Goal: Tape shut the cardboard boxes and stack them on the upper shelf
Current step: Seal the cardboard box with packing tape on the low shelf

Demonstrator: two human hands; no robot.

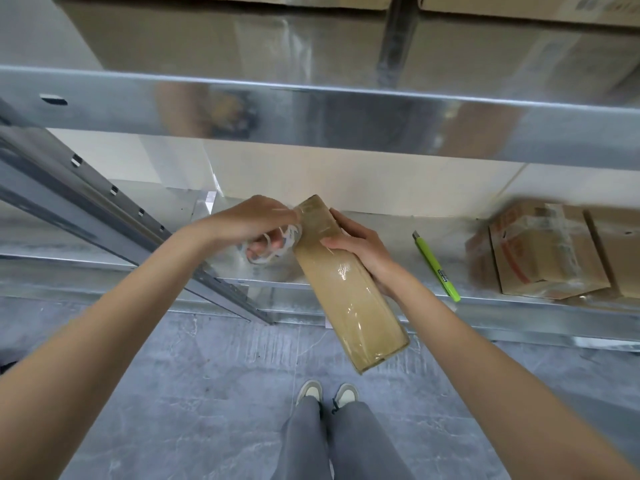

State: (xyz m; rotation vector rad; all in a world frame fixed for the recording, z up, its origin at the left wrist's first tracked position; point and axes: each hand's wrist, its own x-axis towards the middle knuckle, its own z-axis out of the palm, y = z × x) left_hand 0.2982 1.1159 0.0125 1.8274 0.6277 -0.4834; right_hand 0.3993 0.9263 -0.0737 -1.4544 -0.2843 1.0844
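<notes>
Left grip [252, 223] clutches clear tape roll [273, 245] — right grip [356, 244] clasps glossy oblong cardboard box [349, 292].

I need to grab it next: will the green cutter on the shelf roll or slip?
The green cutter looks slim and probably light. It lies flat on the smooth metal shelf, so a push would likely make it slide. Its flattish body seems unlikely to roll.

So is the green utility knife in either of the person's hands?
No, the green utility knife lies on the metal shelf, right of both hands.
</notes>
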